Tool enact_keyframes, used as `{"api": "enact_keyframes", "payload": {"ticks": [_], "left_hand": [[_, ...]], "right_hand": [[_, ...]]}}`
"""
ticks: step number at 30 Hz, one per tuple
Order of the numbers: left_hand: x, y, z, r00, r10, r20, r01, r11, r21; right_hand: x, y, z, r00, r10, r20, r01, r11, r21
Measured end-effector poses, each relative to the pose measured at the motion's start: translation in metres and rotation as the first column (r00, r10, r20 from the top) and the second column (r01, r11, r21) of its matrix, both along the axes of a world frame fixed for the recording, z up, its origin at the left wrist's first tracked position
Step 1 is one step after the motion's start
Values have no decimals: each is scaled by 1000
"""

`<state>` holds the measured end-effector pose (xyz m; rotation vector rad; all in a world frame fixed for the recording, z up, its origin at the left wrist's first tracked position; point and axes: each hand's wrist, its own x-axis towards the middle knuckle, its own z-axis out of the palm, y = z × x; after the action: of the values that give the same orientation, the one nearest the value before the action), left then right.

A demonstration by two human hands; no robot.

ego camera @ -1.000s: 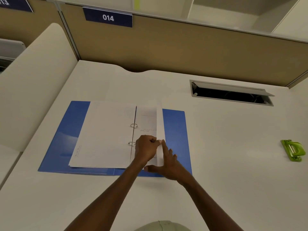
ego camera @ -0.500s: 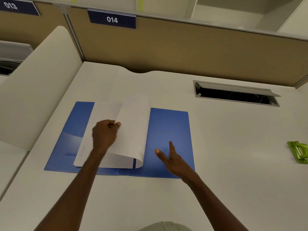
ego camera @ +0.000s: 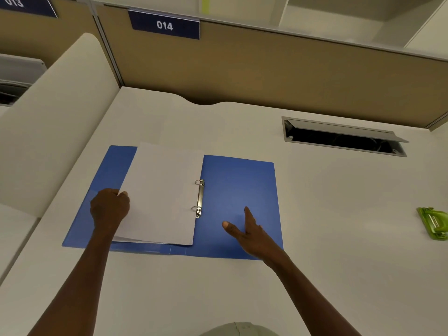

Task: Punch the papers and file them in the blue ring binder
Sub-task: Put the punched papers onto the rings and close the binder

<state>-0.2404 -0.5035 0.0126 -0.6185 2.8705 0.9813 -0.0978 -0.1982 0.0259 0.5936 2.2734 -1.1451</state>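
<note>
While left hand (ego camera: 109,209) grips papers (ego camera: 161,192) in blue binder (ego camera: 238,187), right hand (ego camera: 249,232) spread, resting on cover

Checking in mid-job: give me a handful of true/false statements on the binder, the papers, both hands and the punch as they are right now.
1. The binder lies open on the desk. True.
2. The papers lie on the binder's right half. False: they lie on the left half, left of the rings.
3. The left hand holds the papers at their left edge. True.
4. The right hand grips the punch. False: it rests open on the binder's bare right cover; the punch sits apart near the desk's right edge.
5. The binder's right cover carries no sheets. True.
</note>
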Motion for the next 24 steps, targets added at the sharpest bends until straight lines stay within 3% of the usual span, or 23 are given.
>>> {"api": "enact_keyframes", "payload": {"ticks": [8,15,20,24], "left_hand": [[-3,16,-1,988,2,155,16,993,-115],[-12,16,-3,970,-34,240,44,998,-37],[-10,11,0,975,-38,217,46,998,-32],[-10,3,16,992,-51,117,43,997,72]], "right_hand": [[-6,-2,-6,998,28,52,-32,997,70],[-6,-5,-1,995,61,82,-69,993,100],[-4,-3,-2,993,83,84,-92,989,118],[-4,-3,0,993,81,85,-92,987,131]]}}
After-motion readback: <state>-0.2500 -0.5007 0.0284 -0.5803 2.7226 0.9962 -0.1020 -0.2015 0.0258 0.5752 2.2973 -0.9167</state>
